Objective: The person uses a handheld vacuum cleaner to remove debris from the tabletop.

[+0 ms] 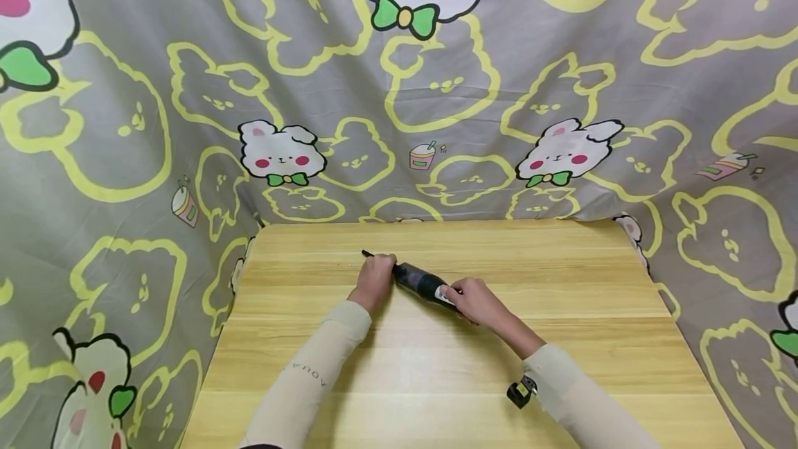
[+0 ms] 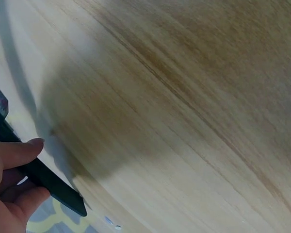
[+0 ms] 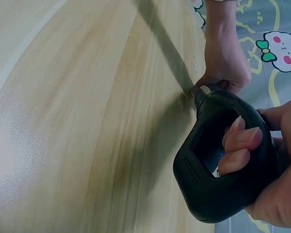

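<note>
- Folding umbrella [image 1: 419, 281]: dark, collapsed, held just above/at the wooden surface [image 1: 561, 338], near its middle, lying slantwise w/ handle end toward the person's right.
- Handle [image 3: 218, 160]: dark green/black chunky loop, in the right hand [image 1: 476, 300]; right wrist view shows fingers [image 3: 240, 145] curled through the loop opening, thumb on outer side. Grip closed firm on handle.
- Far end: thin dark tip [image 1: 368, 253] pokes out past the left hand [image 1: 374, 276]. Left wrist view shows thumb and fingers [image 2: 19, 150] wrapped round a slim dark shaft part [image 2: 53, 187]. Grip closed on it; can't tell exactly which part (tip vs. folded canopy end) from that view, blurry.
- Step in hand, as judged: two-handed hold, one end each; prob. working the umbrella lengthwise (push together or pull apart), can't tell which.
- To do it well: keep both hands in line w/ shaft axis, no bending force; right hand steady as anchor, left does the sliding; keep fingers off any joint that could pinch.
- Risk: slant hold + side load could kink the thin shaft; loose canopy fabric may snag.
- Around: both arms in pale sleeves [image 1: 312, 373]; small black-yellow object [image 1: 521, 391] by the right forearm on the surface, well apart from the umbrella; grey cartoon-bear cloth [image 1: 125, 123] hangs behind and at sides.
</note>
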`<action>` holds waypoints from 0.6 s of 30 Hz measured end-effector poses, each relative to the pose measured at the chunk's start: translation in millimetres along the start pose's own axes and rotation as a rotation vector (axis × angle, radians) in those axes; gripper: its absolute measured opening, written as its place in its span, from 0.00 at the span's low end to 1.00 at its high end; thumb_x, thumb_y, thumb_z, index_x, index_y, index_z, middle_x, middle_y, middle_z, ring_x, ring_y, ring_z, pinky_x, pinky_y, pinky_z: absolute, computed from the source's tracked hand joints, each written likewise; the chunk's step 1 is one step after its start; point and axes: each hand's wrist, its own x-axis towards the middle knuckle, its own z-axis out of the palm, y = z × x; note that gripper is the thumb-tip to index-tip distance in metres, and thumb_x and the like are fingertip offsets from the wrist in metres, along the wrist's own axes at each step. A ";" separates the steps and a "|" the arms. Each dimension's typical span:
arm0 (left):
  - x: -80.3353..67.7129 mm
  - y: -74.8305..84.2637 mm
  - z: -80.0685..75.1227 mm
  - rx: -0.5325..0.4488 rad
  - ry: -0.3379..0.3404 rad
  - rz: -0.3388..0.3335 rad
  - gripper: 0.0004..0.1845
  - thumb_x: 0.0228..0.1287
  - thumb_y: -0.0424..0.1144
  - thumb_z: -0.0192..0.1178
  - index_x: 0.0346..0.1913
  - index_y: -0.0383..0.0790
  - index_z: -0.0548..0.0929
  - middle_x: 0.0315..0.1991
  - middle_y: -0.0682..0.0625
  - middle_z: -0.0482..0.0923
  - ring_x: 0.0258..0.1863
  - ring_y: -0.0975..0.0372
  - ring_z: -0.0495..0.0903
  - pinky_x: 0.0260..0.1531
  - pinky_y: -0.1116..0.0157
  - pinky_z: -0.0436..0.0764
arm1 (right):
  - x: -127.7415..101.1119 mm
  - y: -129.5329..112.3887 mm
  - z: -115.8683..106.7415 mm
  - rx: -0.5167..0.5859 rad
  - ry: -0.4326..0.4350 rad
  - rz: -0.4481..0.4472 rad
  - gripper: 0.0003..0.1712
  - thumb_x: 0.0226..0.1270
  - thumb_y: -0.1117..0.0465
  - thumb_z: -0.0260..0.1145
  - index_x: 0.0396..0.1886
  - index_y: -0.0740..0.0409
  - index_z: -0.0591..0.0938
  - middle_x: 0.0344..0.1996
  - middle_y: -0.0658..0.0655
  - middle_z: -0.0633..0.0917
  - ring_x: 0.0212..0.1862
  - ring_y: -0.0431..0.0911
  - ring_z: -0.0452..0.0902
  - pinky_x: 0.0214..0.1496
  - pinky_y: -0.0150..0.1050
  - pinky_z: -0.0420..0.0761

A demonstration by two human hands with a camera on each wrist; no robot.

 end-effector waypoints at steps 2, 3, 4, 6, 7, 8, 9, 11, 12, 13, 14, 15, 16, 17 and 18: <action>-0.7 -0.9 0.1 -0.003 -0.007 -0.006 0.09 0.65 0.21 0.64 0.36 0.37 0.89 0.33 0.41 0.91 0.31 0.50 0.90 0.29 0.58 0.91 | 0.5 -0.2 0.4 0.009 -0.005 0.000 0.28 0.84 0.49 0.55 0.28 0.64 0.84 0.09 0.58 0.77 0.07 0.40 0.62 0.15 0.34 0.67; -1.2 -1.2 0.0 -0.005 -0.011 -0.008 0.09 0.65 0.20 0.64 0.36 0.37 0.89 0.33 0.41 0.91 0.31 0.49 0.90 0.29 0.57 0.91 | 0.8 -0.3 0.7 0.014 -0.006 -0.001 0.28 0.84 0.49 0.55 0.28 0.65 0.84 0.10 0.59 0.78 0.07 0.39 0.62 0.14 0.34 0.67; -1.7 -1.5 -0.1 -0.004 -0.016 -0.009 0.09 0.65 0.20 0.63 0.36 0.37 0.89 0.33 0.41 0.91 0.31 0.49 0.90 0.29 0.57 0.91 | 0.8 -0.5 0.9 0.020 -0.008 0.001 0.28 0.84 0.50 0.55 0.29 0.66 0.85 0.10 0.61 0.79 0.07 0.39 0.61 0.14 0.34 0.66; -2.6 -2.2 -0.1 -0.003 -0.017 -0.011 0.09 0.66 0.21 0.63 0.36 0.37 0.89 0.33 0.41 0.91 0.30 0.49 0.90 0.28 0.56 0.90 | 0.5 -1.4 1.2 0.032 -0.010 0.007 0.28 0.84 0.50 0.55 0.30 0.67 0.85 0.12 0.64 0.80 0.07 0.39 0.61 0.13 0.33 0.66; -3.1 -2.4 -0.2 -0.001 -0.016 -0.010 0.09 0.66 0.21 0.63 0.36 0.37 0.89 0.32 0.41 0.91 0.30 0.49 0.90 0.28 0.57 0.90 | 0.0 -2.1 1.0 0.039 -0.013 0.010 0.28 0.84 0.50 0.55 0.30 0.67 0.85 0.12 0.65 0.80 0.07 0.39 0.61 0.13 0.33 0.65; -3.5 -2.6 -0.3 0.000 -0.013 -0.010 0.09 0.66 0.21 0.63 0.36 0.37 0.89 0.32 0.41 0.91 0.30 0.49 0.90 0.28 0.57 0.90 | -0.4 -2.7 1.0 0.043 -0.015 0.013 0.28 0.84 0.50 0.55 0.29 0.66 0.85 0.12 0.66 0.80 0.07 0.39 0.61 0.13 0.33 0.66; -4.0 -2.7 -0.5 -0.001 -0.013 -0.010 0.09 0.66 0.21 0.63 0.36 0.37 0.89 0.32 0.41 0.91 0.30 0.48 0.90 0.28 0.56 0.90 | -0.7 -3.2 0.9 0.047 -0.017 0.015 0.28 0.84 0.51 0.55 0.29 0.66 0.85 0.13 0.67 0.80 0.07 0.39 0.61 0.13 0.33 0.66; -5.0 -3.2 -0.5 -0.003 -0.005 -0.011 0.09 0.66 0.21 0.64 0.35 0.37 0.88 0.32 0.41 0.90 0.30 0.48 0.90 0.27 0.57 0.90 | -1.3 -4.2 0.6 0.053 -0.022 0.017 0.28 0.84 0.50 0.54 0.28 0.65 0.84 0.13 0.68 0.80 0.07 0.40 0.61 0.14 0.34 0.67; -5.7 -3.6 -0.4 -0.004 -0.002 -0.013 0.09 0.65 0.20 0.64 0.35 0.37 0.88 0.31 0.41 0.90 0.29 0.48 0.90 0.27 0.56 0.90 | -1.4 -4.5 0.6 0.054 -0.025 0.017 0.28 0.84 0.50 0.54 0.28 0.65 0.84 0.14 0.69 0.80 0.07 0.40 0.61 0.14 0.34 0.67; -6.2 -3.9 -0.2 -0.002 0.002 -0.013 0.10 0.64 0.20 0.64 0.34 0.37 0.88 0.31 0.41 0.90 0.29 0.48 0.90 0.27 0.56 0.90 | -1.4 -4.6 0.7 0.053 -0.026 0.017 0.28 0.84 0.50 0.54 0.28 0.66 0.84 0.14 0.70 0.81 0.07 0.40 0.61 0.14 0.34 0.67; -6.9 -4.3 0.0 -0.001 0.003 -0.014 0.10 0.63 0.20 0.63 0.33 0.37 0.88 0.30 0.41 0.90 0.28 0.48 0.90 0.26 0.56 0.90 | -1.0 -4.5 1.1 0.052 -0.026 0.016 0.28 0.84 0.50 0.54 0.28 0.65 0.84 0.15 0.71 0.81 0.07 0.39 0.61 0.14 0.34 0.67; -7.6 -4.7 0.2 0.001 0.005 -0.015 0.10 0.63 0.19 0.63 0.33 0.37 0.87 0.30 0.41 0.90 0.28 0.48 0.90 0.26 0.55 0.90 | -0.5 -4.3 1.5 0.052 -0.026 0.015 0.28 0.84 0.50 0.54 0.28 0.65 0.84 0.15 0.71 0.81 0.07 0.39 0.61 0.14 0.34 0.67; -8.2 -5.1 0.2 0.001 0.009 -0.015 0.10 0.62 0.19 0.63 0.32 0.37 0.87 0.30 0.41 0.90 0.28 0.48 0.90 0.26 0.55 0.89 | -0.2 -4.3 2.0 0.051 -0.026 0.014 0.28 0.84 0.50 0.55 0.28 0.65 0.85 0.16 0.72 0.81 0.07 0.39 0.61 0.14 0.34 0.66; -8.8 -5.6 0.3 0.005 0.012 -0.015 0.10 0.61 0.19 0.63 0.32 0.37 0.87 0.29 0.41 0.90 0.27 0.48 0.89 0.25 0.55 0.89 | 0.1 -4.2 2.5 0.051 -0.026 0.014 0.28 0.84 0.50 0.55 0.29 0.66 0.85 0.16 0.72 0.82 0.07 0.39 0.61 0.14 0.33 0.66; -9.4 -6.1 0.3 0.009 0.015 -0.014 0.10 0.61 0.19 0.64 0.32 0.37 0.87 0.29 0.41 0.90 0.27 0.48 0.89 0.25 0.56 0.89 | 0.4 -4.2 2.9 0.049 -0.026 0.013 0.28 0.83 0.50 0.55 0.29 0.66 0.85 0.16 0.72 0.82 0.07 0.39 0.61 0.14 0.33 0.66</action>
